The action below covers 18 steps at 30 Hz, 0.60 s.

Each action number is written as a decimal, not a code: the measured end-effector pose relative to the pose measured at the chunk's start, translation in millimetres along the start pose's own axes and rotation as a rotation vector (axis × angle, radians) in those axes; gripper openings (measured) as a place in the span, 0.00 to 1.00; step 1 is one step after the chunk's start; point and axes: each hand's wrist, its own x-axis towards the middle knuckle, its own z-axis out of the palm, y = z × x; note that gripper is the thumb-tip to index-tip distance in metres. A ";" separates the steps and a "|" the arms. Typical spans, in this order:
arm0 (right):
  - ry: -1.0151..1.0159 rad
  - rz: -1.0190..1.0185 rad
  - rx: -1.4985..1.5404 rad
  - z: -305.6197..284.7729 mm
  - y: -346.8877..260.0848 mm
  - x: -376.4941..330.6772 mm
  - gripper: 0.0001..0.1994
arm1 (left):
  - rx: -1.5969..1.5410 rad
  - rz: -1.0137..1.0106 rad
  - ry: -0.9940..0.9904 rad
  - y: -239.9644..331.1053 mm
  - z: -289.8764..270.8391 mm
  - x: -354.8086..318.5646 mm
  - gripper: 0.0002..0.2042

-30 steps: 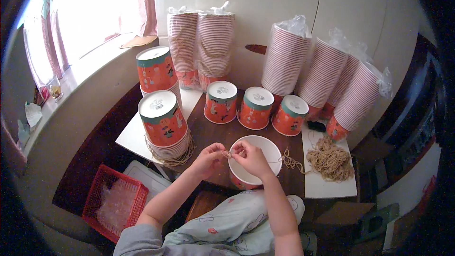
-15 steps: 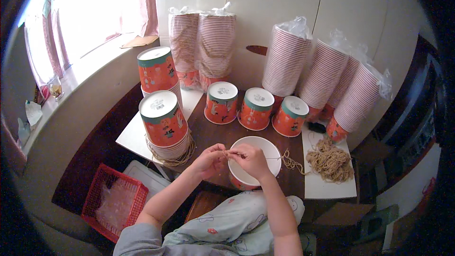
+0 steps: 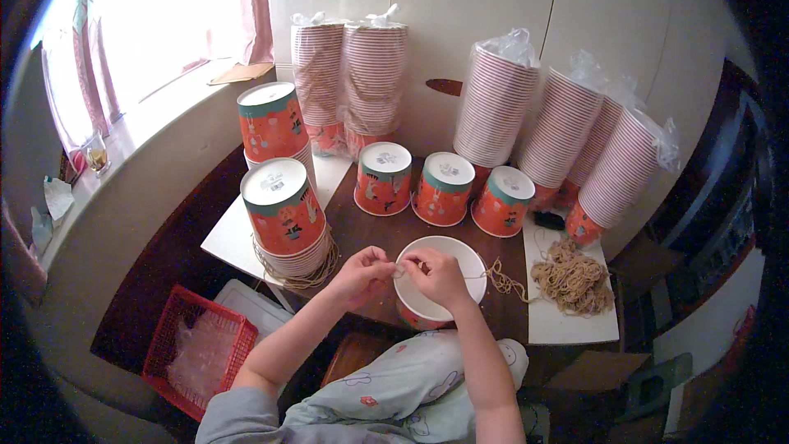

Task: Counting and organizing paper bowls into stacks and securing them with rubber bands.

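An orange paper bucket (image 3: pixel 468 255) stands mouth up at the front of the brown table, its white inside showing. Over its left rim my left hand (image 3: pixel 364 274) has thumb and fingertips pinched together on a thin tan string (image 3: pixel 496 278). Just to the right, above the bucket's mouth, my right hand (image 3: pixel 434 279) pinches the same string, and a small bit of it shows between the two hands. From the right hand the string runs across the rim to a loose coil on the table. Its finer shape at the fingertips is too small to make out.
Three upturned orange buckets (image 3: pixel 444 189) stand behind. Stacked buckets (image 3: pixel 283 205) wrapped with string are at left. Tall bagged bucket stacks (image 3: pixel 497 107) line the wall. A tan string heap (image 3: pixel 573 284) lies on a white board at right. A red basket (image 3: pixel 238 337) sits lower left.
My fingertips have drawn slightly apart, leaving a small gap with string between them. The bucket and the string heap stay where they were.
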 end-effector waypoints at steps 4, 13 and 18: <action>0.018 0.012 -0.011 -1.4 2.3 0.2 0.05 | -0.003 0.015 0.022 5.9 3.8 -3.2 0.08; -0.139 0.084 0.033 -5.3 7.3 0.7 0.06 | -0.056 0.083 -0.041 17.1 2.1 -5.7 0.07; -0.274 0.165 0.064 -11.9 8.5 0.3 0.07 | -0.076 0.162 -0.065 21.9 -0.2 -4.4 0.06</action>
